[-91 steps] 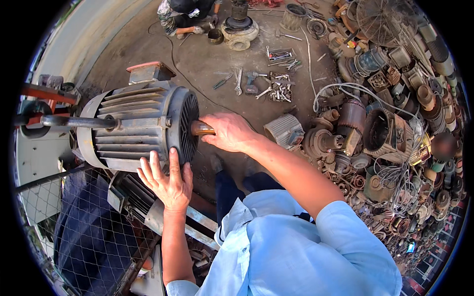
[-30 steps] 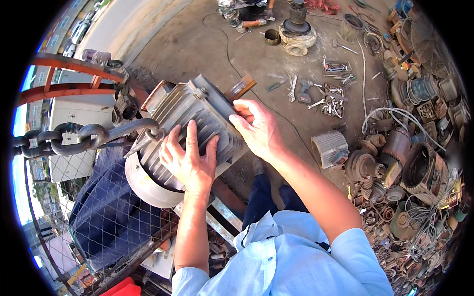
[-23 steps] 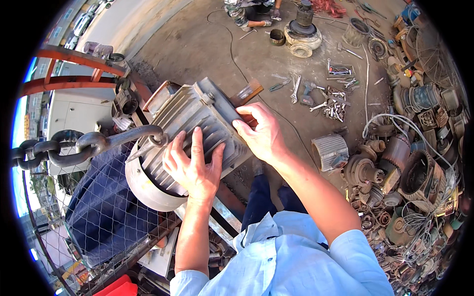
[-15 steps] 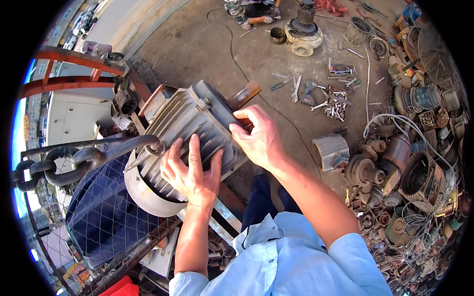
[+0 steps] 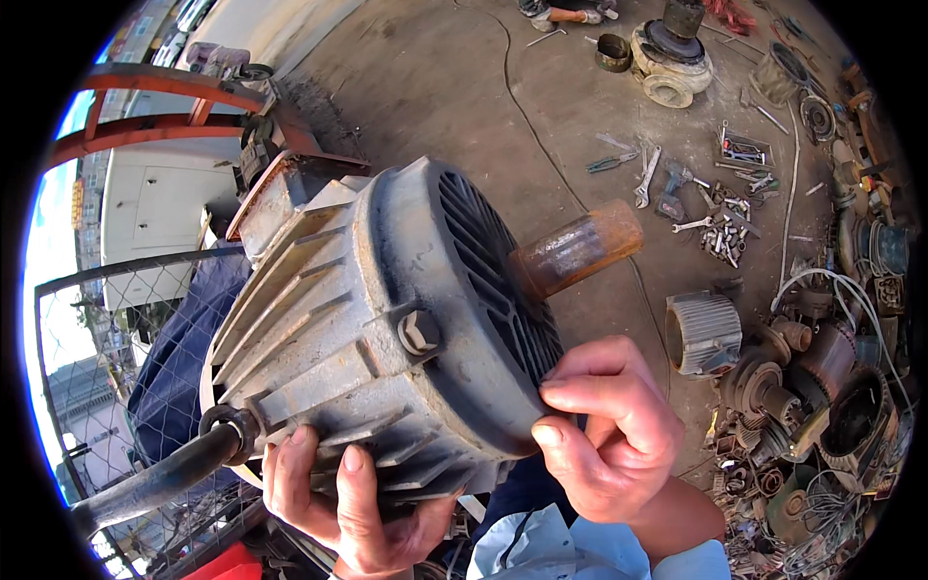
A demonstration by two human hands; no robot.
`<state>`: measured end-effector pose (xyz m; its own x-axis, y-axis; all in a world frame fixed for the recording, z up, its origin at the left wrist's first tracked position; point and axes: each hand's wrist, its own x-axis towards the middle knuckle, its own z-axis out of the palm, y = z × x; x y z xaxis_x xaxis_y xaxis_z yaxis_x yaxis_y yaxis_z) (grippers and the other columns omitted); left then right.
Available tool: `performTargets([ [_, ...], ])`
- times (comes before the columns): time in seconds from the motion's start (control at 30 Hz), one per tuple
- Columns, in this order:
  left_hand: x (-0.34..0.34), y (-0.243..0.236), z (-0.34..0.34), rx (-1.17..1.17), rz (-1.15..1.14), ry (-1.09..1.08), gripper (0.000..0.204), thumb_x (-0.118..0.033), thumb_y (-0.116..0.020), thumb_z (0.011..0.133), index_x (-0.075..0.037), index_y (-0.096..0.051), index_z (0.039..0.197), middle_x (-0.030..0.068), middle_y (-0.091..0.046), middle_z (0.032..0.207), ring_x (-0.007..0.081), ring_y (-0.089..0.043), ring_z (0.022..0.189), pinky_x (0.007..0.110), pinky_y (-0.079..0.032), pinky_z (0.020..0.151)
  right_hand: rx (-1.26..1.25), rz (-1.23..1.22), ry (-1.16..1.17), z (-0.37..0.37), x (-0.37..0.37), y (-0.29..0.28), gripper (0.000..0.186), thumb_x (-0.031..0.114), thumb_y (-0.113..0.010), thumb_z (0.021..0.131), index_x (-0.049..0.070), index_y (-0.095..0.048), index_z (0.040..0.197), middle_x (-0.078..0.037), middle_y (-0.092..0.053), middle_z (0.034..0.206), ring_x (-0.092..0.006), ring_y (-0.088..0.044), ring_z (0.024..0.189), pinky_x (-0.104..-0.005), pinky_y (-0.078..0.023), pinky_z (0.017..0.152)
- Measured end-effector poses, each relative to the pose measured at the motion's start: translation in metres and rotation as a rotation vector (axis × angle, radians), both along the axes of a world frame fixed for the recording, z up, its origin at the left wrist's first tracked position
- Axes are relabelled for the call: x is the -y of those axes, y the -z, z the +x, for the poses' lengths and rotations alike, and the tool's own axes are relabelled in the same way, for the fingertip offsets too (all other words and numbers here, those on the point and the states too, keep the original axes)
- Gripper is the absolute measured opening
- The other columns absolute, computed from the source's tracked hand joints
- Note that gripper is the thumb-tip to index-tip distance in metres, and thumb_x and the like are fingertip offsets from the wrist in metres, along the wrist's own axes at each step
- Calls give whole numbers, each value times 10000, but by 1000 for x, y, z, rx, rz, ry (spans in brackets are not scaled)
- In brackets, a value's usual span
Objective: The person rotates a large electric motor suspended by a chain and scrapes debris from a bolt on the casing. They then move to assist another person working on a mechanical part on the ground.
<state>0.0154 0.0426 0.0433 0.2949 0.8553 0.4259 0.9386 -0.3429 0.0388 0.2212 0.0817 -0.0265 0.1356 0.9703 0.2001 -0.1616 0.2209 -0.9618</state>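
A large grey finned electric motor [image 5: 319, 290] fills the middle, tilted, with a rusty shaft [image 5: 580, 249] sticking out of its slotted end cover [image 5: 503, 261] toward the right. A dark hook [image 5: 159, 474] goes through an eye on its left side. My left hand [image 5: 353, 507] is at the near lower side, its fingers curled against the fins and slightly apart. At the cover's near right edge, the thumb and bent forefinger of my right hand [image 5: 614, 425] close on the rim. The motor's underside is hidden.
Wrenches [image 5: 648, 176], a drill [image 5: 672, 188] and sockets [image 5: 730, 237] lie on the floor. Motor parts pile up at the right beside a finned housing [image 5: 704, 333]. Mesh fencing [image 5: 87, 387] and an orange frame [image 5: 164, 85] stand left. A person's hand [image 5: 592, 16] shows at the far top.
The motor appears much larger and nearer in view, with its shaft and slotted cover more exposed. Both hands remain against it, now lower in the picture. Only the hook shows, no longer the chain.
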Motion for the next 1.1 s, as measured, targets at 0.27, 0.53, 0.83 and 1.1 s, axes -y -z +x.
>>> performTargets([
  [0.27, -22, 34, -2, 53, 418, 165, 690, -495, -743, 899, -32, -616, 1394, 357, -530, 1279, 498, -567, 1195, 620, -472, 1005, 48, 29, -179, 14, 2, -2, 392, -100, -773, 832, 34, -651, 1180, -159, -639, 1103, -166, -567, 797, -241, -445, 643],
  [0.53, -13, 7, -2, 10, 64, 106, 700, -484, -753, 883, -8, -643, 1383, 308, -487, 1401, 480, -517, 1252, 618, -434, 1050, 145, 69, 8, 7, -1, 3, 344, 66, -838, 809, 41, -627, 1080, -125, -604, 974, -199, -567, 776, -341, -450, 692],
  [0.83, -22, 8, 29, -46, 286, -10, 766, -700, -650, 933, -47, -697, 1329, 223, -633, 1204, 391, -639, 1094, 509, -568, 828, 91, 12, 161, 9, 22, 14, 570, 61, -880, 723, 77, -542, 1180, -121, -538, 1139, -336, -569, 1018, -466, -471, 848],
  [1.1, -36, 17, 34, -143, 396, 102, 757, -667, -604, 982, 8, -704, 1307, 217, -675, 1201, 371, -634, 1084, 539, -512, 917, 1, -962, 410, 98, 167, 263, 121, 129, -737, 967, 17, -705, 934, -32, -682, 771, -83, -608, 696, -287, -505, 626],
])
